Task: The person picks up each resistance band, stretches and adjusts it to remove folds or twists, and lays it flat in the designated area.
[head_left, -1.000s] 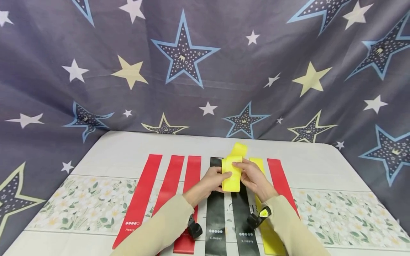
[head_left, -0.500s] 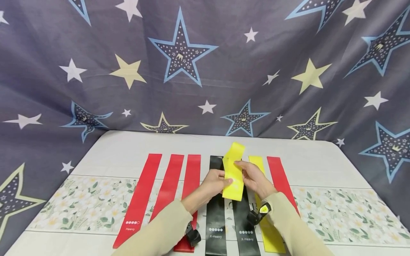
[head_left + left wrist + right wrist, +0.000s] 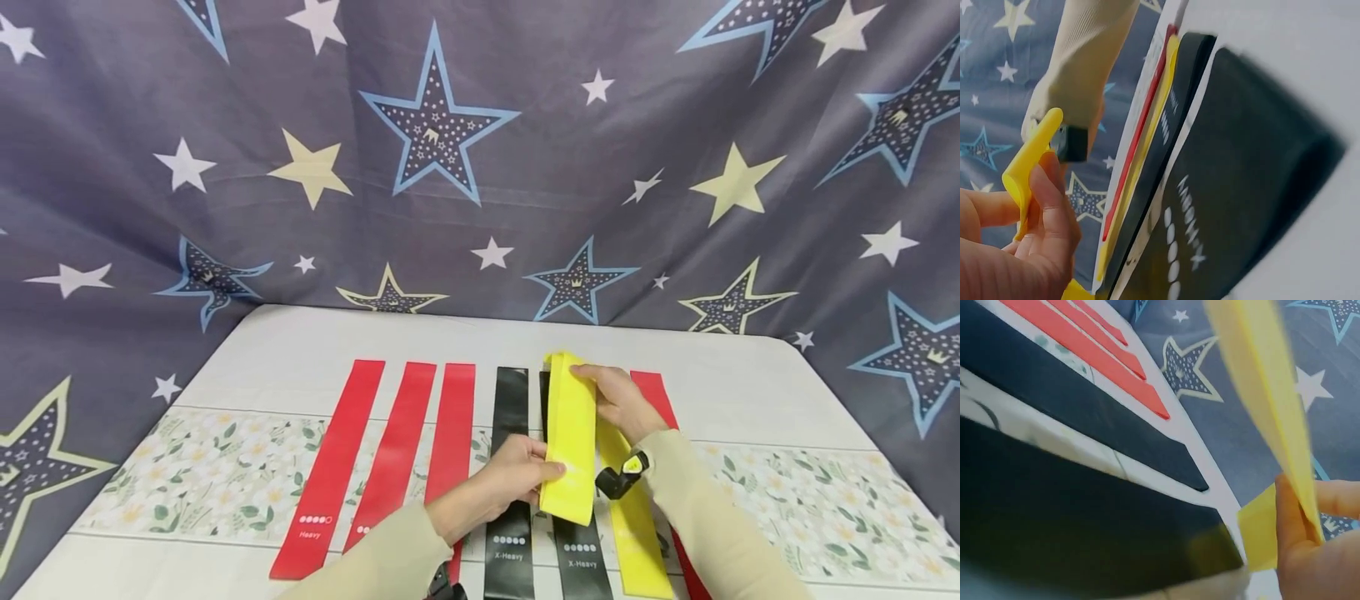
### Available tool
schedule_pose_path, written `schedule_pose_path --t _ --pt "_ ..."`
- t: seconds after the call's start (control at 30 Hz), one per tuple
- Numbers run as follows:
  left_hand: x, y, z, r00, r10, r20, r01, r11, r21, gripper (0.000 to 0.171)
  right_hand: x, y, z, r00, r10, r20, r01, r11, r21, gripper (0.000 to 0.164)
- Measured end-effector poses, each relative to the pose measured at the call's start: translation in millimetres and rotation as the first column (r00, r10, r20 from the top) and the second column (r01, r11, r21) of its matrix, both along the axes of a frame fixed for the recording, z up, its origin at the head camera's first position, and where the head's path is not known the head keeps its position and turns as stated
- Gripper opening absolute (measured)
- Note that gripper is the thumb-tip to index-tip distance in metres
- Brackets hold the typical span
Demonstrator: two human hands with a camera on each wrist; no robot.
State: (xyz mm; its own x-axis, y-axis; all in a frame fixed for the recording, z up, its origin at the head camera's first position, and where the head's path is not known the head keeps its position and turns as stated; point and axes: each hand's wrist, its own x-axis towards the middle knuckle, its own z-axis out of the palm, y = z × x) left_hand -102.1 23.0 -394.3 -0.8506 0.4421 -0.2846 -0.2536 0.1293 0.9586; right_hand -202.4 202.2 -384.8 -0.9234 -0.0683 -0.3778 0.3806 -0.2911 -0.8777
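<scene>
Both hands hold one yellow resistance band (image 3: 572,446) up above the row of bands, its loop stretched out lengthwise and slightly tilted. My left hand (image 3: 519,473) pinches its lower left edge between thumb and fingers; the left wrist view shows that yellow band (image 3: 1027,159) edge-on in the grip. Near the top right corner, my right hand (image 3: 619,402) pinches the same band, thumb in front. Beneath it lies a black band (image 3: 583,560) marked X-Heavy, partly covered. Another black band (image 3: 510,521), also X-Heavy, lies just left, partly behind the left hand.
Several red bands lie flat at the left, among them a red band (image 3: 330,467) marked Heavy. To the right are a flat yellow band (image 3: 639,550) and another red band (image 3: 651,390), partly hidden by the right arm. A star-patterned curtain (image 3: 480,167) hangs behind the table (image 3: 300,333).
The held yellow band was folded small and has been opened out to a longer strip. The left hand has moved down toward me; the right hand has shifted slightly right and up.
</scene>
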Motion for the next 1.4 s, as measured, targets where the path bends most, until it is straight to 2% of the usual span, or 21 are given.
schedule_pose_path --t 0.2,0.4,0.47,0.6,0.7,0.8,0.9,1.07,1.2,1.3,1.4 --pt "14.1 2 -8.1 1.000 -0.006 0.022 0.006 1.000 0.001 0.017 -10.2 15 7.7 0.999 -0.026 -0.035 0.027 0.999 0.039 0.005" --pt "26.8 7 -12.3 1.000 -0.001 0.017 0.001 1.000 -0.001 0.010 -17.0 29 13.8 0.996 -0.045 -0.073 0.051 0.995 0.085 0.010" --pt "29.9 9 -12.7 1.000 0.003 0.017 -0.003 1.000 0.010 0.010 -19.7 33 15.4 0.996 -0.036 -0.084 0.045 0.993 0.106 0.017" --pt "33.5 14 -13.4 0.999 -0.001 0.036 0.000 0.999 0.034 0.010 -25.9 42 17.9 0.995 0.002 -0.099 0.017 0.982 0.190 0.040" --pt "34.9 20 -14.9 0.999 -0.006 0.054 0.002 0.998 0.066 0.012 -28.4 49 19.9 0.996 -0.002 -0.093 0.029 0.958 0.285 0.051" --pt "36.3 25 -17.1 0.998 -0.023 0.060 0.018 0.996 0.083 0.013 -29.6 55 21.3 0.996 -0.034 -0.087 0.063 0.931 0.358 0.051" --pt "39.0 31 -20.0 0.997 -0.056 0.054 0.050 0.994 0.096 0.015 -30.4 61 22.5 0.994 -0.059 -0.092 0.090 0.916 0.391 0.049" --pt "45.9 44 -21.1 0.992 -0.096 0.079 0.087 0.990 0.111 0.011 -32.3 71 24.7 0.990 -0.019 -0.143 0.077 0.907 0.414 0.040" --pt "51.8 57 -20.3 0.990 -0.108 0.094 0.100 0.991 0.087 0.007 -34.6 80 26.4 0.987 0.034 -0.156 0.041 0.891 0.453 0.035" --pt "56.1 69 -20.1 0.992 -0.109 0.070 0.106 0.994 0.040 0.004 -35.1 87 28.4 0.986 0.070 -0.150 0.015 0.863 0.505 0.046" --pt "59.0 81 -18.5 0.994 -0.105 0.027 0.106 0.994 -0.036 0.007 -34.9 94 30.7 0.983 0.123 -0.138 -0.023 0.822 0.569 0.059"
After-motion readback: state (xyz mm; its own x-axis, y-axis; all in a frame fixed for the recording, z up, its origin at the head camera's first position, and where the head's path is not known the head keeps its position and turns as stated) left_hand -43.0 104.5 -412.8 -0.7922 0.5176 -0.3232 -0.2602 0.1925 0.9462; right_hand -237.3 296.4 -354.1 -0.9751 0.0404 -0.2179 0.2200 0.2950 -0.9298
